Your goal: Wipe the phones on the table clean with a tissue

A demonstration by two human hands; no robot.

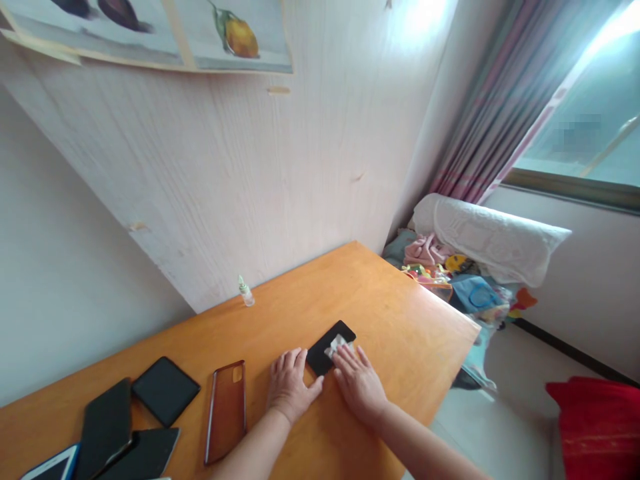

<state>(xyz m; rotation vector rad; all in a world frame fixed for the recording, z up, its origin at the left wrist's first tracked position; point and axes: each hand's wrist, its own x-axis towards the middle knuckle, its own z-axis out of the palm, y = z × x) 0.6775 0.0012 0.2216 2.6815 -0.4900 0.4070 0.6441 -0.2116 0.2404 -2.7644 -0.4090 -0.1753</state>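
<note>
A black smartphone lies flat and slanted on the wooden table in front of me. My right hand is over its right side, pressing a crumpled white tissue onto the screen under the fingertips. The tissue sticks out past the fingers. My left hand rests at the phone's left edge, thumb and fingers apart, the thumb near its lower corner. Left of that hand lies a clear brownish phone case with a camera cutout.
A small dropper bottle stands by the wall. At the left of the table lie a black square pad, dark flat cases and a blue-edged device. Beyond the right edge are piled bags and a red cloth.
</note>
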